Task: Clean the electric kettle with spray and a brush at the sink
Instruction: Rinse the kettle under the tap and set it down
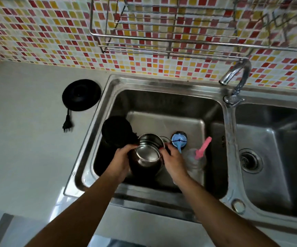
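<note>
The electric kettle [148, 152] stands upright in the left basin of the steel sink [108, 90], its black lid [116, 131] swung open to the left and its shiny steel inside showing. My left hand [122, 160] grips the kettle's left side near the rim. My right hand [172, 161] holds its right side, fingers curled around the body. A clear spray bottle with a pink trigger [202, 150] stands just right of my right hand. A blue brush-like item [179, 139] lies over the drain behind the kettle.
The kettle's black base [81, 95] with its cord and plug [67, 124] sits on the grey counter left of the sink. A chrome tap [236, 77] stands between the two basins. A wire rack [171, 32] hangs on the tiled wall above.
</note>
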A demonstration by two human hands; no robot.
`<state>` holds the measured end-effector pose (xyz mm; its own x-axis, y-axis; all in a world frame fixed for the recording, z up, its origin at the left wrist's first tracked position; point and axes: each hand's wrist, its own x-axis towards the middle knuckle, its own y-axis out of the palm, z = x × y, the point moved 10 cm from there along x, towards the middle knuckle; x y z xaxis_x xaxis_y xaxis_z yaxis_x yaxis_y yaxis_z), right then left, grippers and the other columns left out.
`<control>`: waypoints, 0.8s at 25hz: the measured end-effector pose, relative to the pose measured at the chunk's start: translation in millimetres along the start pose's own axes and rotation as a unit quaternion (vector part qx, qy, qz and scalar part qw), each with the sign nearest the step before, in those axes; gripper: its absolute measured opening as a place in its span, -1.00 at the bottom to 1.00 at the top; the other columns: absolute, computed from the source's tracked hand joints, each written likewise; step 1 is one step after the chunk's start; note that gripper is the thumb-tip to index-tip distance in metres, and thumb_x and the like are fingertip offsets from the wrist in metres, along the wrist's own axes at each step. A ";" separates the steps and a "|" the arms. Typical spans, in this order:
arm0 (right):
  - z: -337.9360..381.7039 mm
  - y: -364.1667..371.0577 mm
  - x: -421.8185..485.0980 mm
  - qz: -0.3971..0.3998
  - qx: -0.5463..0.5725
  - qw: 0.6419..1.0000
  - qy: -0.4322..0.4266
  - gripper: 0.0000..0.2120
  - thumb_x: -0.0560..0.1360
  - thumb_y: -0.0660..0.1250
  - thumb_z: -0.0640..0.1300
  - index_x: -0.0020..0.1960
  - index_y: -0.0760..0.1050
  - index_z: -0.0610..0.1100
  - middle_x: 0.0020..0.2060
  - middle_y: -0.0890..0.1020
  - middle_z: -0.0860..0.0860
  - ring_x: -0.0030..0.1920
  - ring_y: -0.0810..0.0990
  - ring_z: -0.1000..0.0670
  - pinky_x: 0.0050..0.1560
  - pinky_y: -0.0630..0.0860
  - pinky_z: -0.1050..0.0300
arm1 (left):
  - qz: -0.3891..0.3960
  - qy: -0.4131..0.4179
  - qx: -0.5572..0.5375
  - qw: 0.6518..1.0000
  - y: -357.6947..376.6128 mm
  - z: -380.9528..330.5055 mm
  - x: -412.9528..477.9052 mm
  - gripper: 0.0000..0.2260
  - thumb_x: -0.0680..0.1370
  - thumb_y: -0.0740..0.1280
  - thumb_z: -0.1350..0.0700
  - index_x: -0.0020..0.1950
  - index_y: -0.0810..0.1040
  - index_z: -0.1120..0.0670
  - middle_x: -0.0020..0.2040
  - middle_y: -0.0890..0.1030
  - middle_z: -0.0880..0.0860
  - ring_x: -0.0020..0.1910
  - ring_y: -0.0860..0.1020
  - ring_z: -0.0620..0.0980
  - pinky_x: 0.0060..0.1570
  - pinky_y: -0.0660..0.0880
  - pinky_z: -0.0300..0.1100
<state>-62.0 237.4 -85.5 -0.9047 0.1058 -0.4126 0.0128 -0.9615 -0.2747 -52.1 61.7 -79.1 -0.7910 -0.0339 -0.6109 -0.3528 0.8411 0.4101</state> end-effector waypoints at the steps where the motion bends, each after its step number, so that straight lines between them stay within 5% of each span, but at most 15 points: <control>1: -2.9 3.8 1.4 -0.009 -0.019 1.000 -0.004 -0.78 0.55 0.23 -0.10 0.12 0.56 -0.14 -0.10 0.65 -0.06 -0.09 0.58 -0.02 -0.14 0.41 0.38 | 0.007 -0.015 0.001 1.000 -3.7 4.9 2.4 -0.79 0.38 0.37 0.24 -0.01 0.63 0.25 -0.16 0.72 0.11 -0.16 0.69 -0.02 -0.23 0.60 -0.27; 4: -1.6 20.5 4.0 0.004 -0.056 0.998 -0.038 -0.78 0.55 0.24 -0.17 0.12 0.55 -0.22 -0.16 0.62 -0.05 -0.12 0.56 -0.03 -0.09 0.38 0.23 | -0.029 -0.059 -0.003 0.998 -23.8 19.2 5.3 -0.81 0.51 0.33 0.18 0.04 0.67 0.21 -0.06 0.71 0.14 -0.07 0.68 0.04 -0.16 0.60 -0.22; 7: 2.1 34.9 5.3 0.013 -0.067 0.997 -0.045 -0.80 0.56 0.24 -0.20 0.13 0.54 -0.23 -0.16 0.59 -0.03 -0.14 0.53 0.02 -0.24 0.35 0.45 | -0.075 -0.061 0.010 0.995 -50.5 19.3 8.6 -0.68 0.49 0.41 0.13 0.21 0.61 0.22 0.10 0.68 0.17 0.03 0.67 0.04 -0.14 0.62 -0.22; 10: 10.9 41.3 9.9 0.007 -0.066 0.996 -0.057 -0.75 0.56 0.23 -0.20 0.19 0.53 -0.24 -0.06 0.64 -0.10 -0.09 0.53 0.04 -0.22 0.32 0.42 | -0.109 -0.061 0.016 0.992 -63.6 10.6 11.0 -0.65 0.48 0.45 0.15 0.25 0.58 0.21 0.06 0.69 0.13 -0.01 0.67 0.02 0.03 0.59 -0.14; 14: 12.5 40.7 17.6 0.000 -0.054 0.997 -0.049 -0.72 0.57 0.23 -0.19 0.24 0.51 -0.24 0.02 0.65 -0.12 0.00 0.57 0.01 -0.11 0.31 0.39 | -0.132 -0.047 0.089 0.986 -75.9 -7.2 4.6 -0.65 0.49 0.45 0.12 0.26 0.55 0.10 0.01 0.68 0.06 -0.08 0.64 -0.03 -0.13 0.58 -0.17; 16: 10.4 40.3 18.6 0.000 -0.045 0.998 -0.040 -0.68 0.57 0.24 -0.17 0.29 0.48 -0.24 0.10 0.64 -0.14 0.11 0.58 -0.04 -0.04 0.32 0.39 | -0.160 -0.011 0.178 0.971 -88.4 -21.7 -5.1 -0.63 0.42 0.50 -0.01 0.18 0.58 0.05 0.07 0.68 0.10 0.00 0.65 0.09 0.00 0.60 -0.03; 17: 7.2 40.8 19.2 0.004 -0.039 0.999 -0.031 -0.65 0.57 0.25 -0.14 0.32 0.44 -0.24 0.16 0.62 -0.14 0.19 0.56 -0.06 0.04 0.32 0.38 | -0.185 0.032 0.273 0.944 -93.5 -37.1 -13.1 -0.56 0.35 0.52 -0.12 0.15 0.58 0.03 0.08 0.68 0.12 0.05 0.65 0.14 0.06 0.59 0.06; 20: -5.2 40.8 16.5 0.004 0.009 0.999 0.031 -0.56 0.59 0.20 -0.03 0.39 0.35 -0.23 0.20 0.54 -0.09 0.28 0.47 -0.04 0.25 0.30 0.25 | -0.225 0.202 0.555 0.775 -76.1 -84.6 -42.5 -0.38 0.39 0.45 -0.20 0.35 0.42 0.06 0.29 0.51 0.06 0.21 0.55 0.10 0.14 0.53 -0.02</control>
<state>-74.1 201.2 -108.0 -0.8765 0.1132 -0.4679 0.0120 -0.9666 -0.2562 -33.9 -46.6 -27.0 -0.8839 -0.4362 -0.1689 -0.1687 0.6341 -0.7547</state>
